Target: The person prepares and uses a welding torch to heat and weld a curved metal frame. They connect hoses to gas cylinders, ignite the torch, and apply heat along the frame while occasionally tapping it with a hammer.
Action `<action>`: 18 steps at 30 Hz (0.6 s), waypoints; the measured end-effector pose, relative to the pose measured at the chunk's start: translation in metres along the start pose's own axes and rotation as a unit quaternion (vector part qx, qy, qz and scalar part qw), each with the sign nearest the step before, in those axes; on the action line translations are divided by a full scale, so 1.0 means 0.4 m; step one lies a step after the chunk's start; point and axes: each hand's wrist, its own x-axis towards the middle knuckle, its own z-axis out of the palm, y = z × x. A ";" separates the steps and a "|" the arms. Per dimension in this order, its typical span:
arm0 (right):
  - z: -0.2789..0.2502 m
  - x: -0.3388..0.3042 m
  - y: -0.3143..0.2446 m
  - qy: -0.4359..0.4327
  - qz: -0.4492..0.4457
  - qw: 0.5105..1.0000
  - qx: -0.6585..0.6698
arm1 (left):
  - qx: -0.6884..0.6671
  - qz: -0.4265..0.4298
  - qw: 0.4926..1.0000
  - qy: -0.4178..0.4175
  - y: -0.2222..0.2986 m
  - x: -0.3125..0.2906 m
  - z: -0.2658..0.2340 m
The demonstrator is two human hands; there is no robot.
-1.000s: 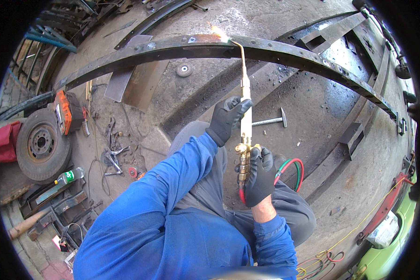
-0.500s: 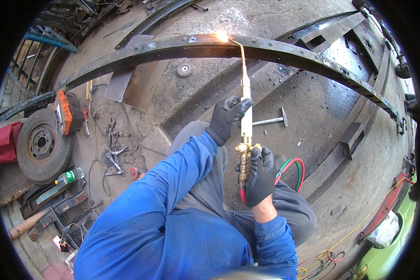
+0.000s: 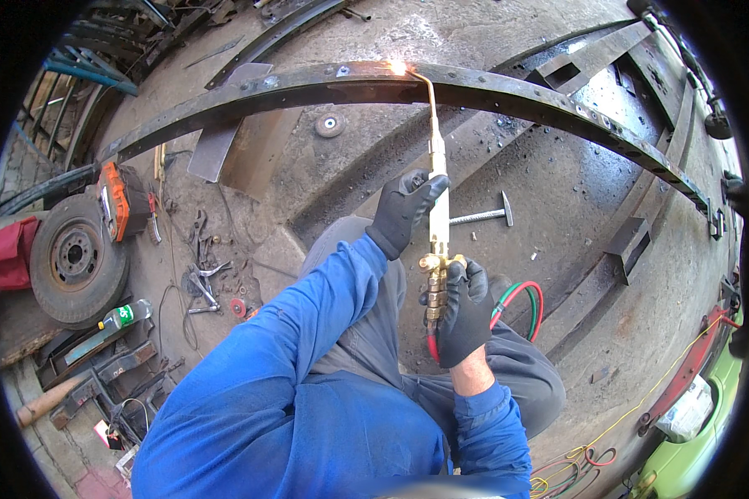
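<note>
A brass gas torch (image 3: 439, 212) points away from me, its thin bent tip at a long steel beam (image 3: 508, 94). Where tip and beam meet, a bright orange-white flame (image 3: 397, 68) glows. My left hand (image 3: 406, 212), in a black glove, is closed round the torch's handle. Lower down, my gloved right hand (image 3: 466, 314) grips the torch beside its brass valves and fittings. Red and green hoses (image 3: 531, 309) loop out by my right knee. Just right of the handle lies a hammer (image 3: 487, 215) on the ground.
A small round wheel (image 3: 329, 125) lies below the beam. At left are a tyre (image 3: 76, 262), an orange case (image 3: 121, 200), a plastic bottle (image 3: 129, 313) and locking pliers (image 3: 204, 287). Steel channels (image 3: 582, 62) cross the ground at upper right. A light-green car (image 3: 695, 449) stands at lower right.
The glow at the torch tip looks slightly smaller and shifted a little. Both hands and the torch have hardly moved.
</note>
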 end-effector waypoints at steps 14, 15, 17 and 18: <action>-0.001 0.009 0.010 0.001 0.001 1.000 0.018 | 0.029 0.032 0.999 0.001 0.019 -0.002 0.004; 0.000 0.010 0.010 0.001 -0.003 1.000 0.027 | 0.034 0.028 0.999 0.001 0.018 -0.002 0.004; 0.001 0.010 0.010 0.000 -0.005 1.000 0.027 | 0.018 0.026 0.999 0.002 0.016 -0.001 0.004; 0.000 0.009 0.008 0.000 -0.003 1.000 0.018 | 0.013 0.030 0.999 0.004 0.015 -0.001 0.005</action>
